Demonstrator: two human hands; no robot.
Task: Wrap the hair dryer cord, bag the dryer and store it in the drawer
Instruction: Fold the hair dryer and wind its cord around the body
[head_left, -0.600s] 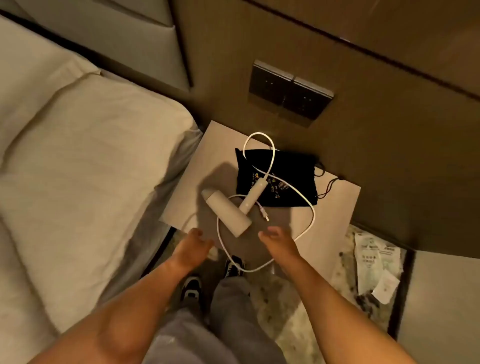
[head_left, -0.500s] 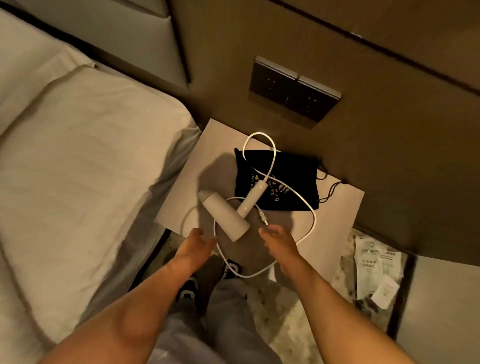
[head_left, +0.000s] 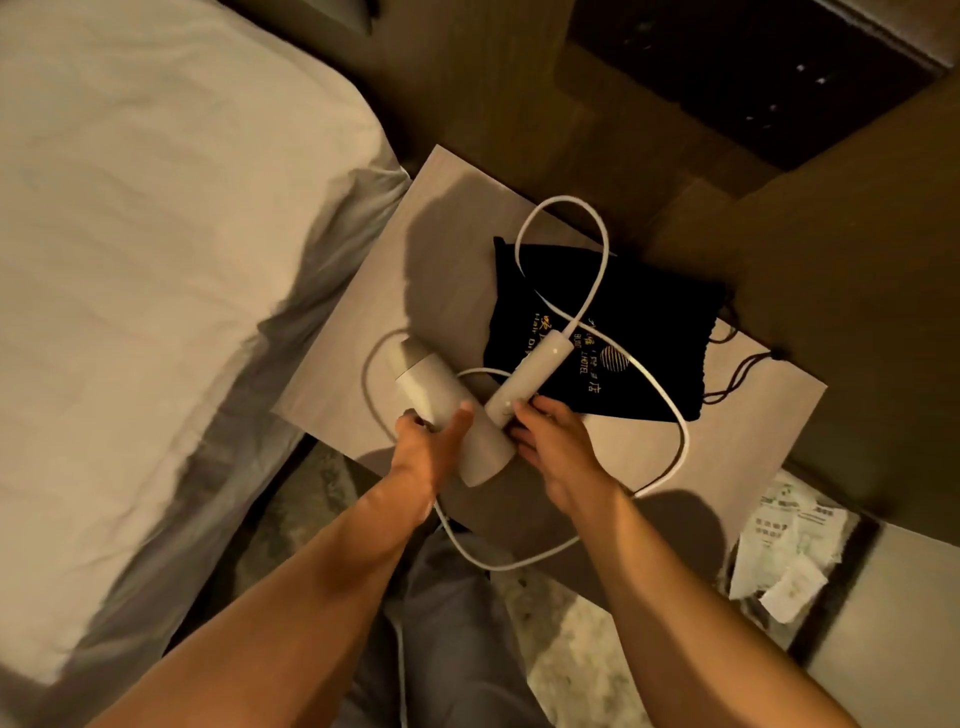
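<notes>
Head view, hands: the left hand (head_left: 423, 447) grips the barrel of the hair dryer (head_left: 452, 410), thumb laid along the top and the other fingers curled under it. The right hand (head_left: 550, 441) has its fingers closed round the base of the dryer's handle (head_left: 530, 371).
Head view, dryer: it lies on the pale worktop (head_left: 363, 312) beside the bed (head_left: 156, 234), barrel pointing up-left, handle reaching up-right across the black drawstring bag (head_left: 639, 322).
Head view, cord: the white cord (head_left: 670, 400) is fully loose. One loop curls over the bag's top edge, a wide one runs round the right hand and drops off the front edge of the worktop, and a thin one sits left of the barrel.
Drawer: I can't see one from where the camera looks (it may be under the worktop).
Step in hand: picking the dryer up to start wrapping, as I judge it.
Doing it well: keep one hand firm on the body, let the other find the cord where it leaves the handle, and lay even turns without yanking the loop snagged over the bag.
Count: one dryer, one cord, one bag, two hands, and a few paper packets (head_left: 789, 535) on the floor at right.
</notes>
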